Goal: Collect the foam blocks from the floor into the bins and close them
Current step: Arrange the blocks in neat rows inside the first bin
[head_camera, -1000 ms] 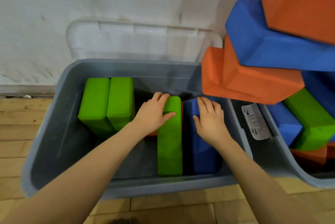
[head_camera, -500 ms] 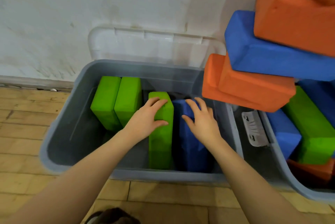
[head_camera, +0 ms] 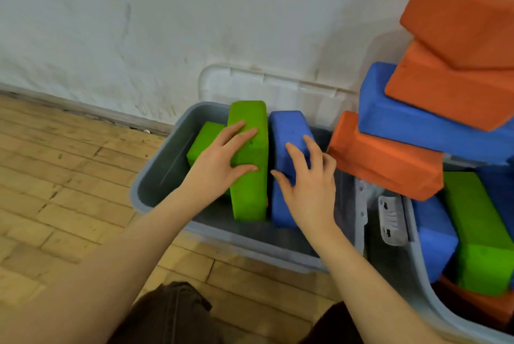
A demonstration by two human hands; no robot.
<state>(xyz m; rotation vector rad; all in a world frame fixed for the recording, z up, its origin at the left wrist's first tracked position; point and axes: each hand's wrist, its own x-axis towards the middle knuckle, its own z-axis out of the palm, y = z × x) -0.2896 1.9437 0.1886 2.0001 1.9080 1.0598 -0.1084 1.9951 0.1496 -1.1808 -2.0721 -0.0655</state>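
Observation:
A grey bin (head_camera: 151,176) stands on the wood floor against the wall. My left hand (head_camera: 219,165) grips a green foam block (head_camera: 249,193), fingers over its top face and thumb across it. My right hand (head_camera: 308,185) holds a blue foam block (head_camera: 288,132) right beside it, with the thumb between the two blocks. The far ends of both blocks rise above the bin's back rim. Another green block (head_camera: 203,140) lies in the bin to the left, partly hidden by my left hand.
A clear lid (head_camera: 278,90) leans on the white wall behind the bin. At right a second grey bin (head_camera: 417,268) is heaped with orange (head_camera: 389,162), blue (head_camera: 411,126) and green (head_camera: 478,235) blocks that overhang the first bin. A grey latch (head_camera: 392,221) sits between the bins.
Both hands have lifted the green and blue blocks, which lay low in the bin, so that they now stick up above its rim. The camera has moved back and to the left.

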